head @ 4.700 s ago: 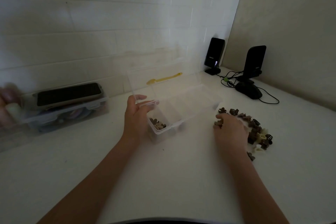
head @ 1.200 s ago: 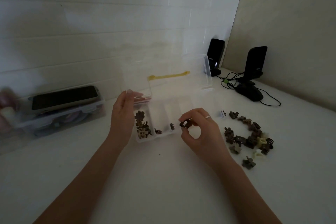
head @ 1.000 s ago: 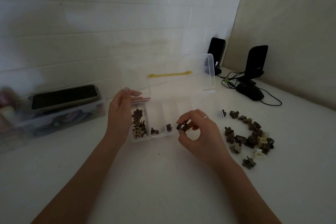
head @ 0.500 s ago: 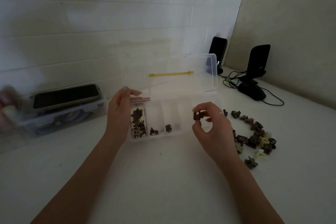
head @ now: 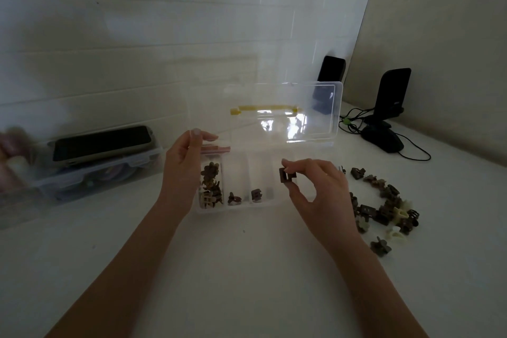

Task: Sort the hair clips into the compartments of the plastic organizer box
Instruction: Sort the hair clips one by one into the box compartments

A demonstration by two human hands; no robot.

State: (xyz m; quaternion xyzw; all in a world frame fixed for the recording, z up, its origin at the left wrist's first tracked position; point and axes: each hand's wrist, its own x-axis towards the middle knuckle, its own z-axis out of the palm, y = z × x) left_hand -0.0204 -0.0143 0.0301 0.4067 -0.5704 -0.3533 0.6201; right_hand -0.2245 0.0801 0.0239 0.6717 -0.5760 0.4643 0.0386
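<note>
1. I see my right hand (head: 318, 189) pinching a small dark brown square plastic hair clip (head: 287, 175) just above the right side of the clear plastic organizer box (head: 238, 207); its matching clip sits in compartment 3, to the left.
2. My left hand (head: 182, 170) grips the box's left end.
3. Counted: 4 compartments visible, 1 mixed pile of loose brown and cream clips (head: 384, 204) to the right.

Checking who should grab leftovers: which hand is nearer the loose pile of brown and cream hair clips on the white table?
Right. The right hand hovers just left of the pile of hair clips; the left hand grips the clear organizer box at its far end.
</note>
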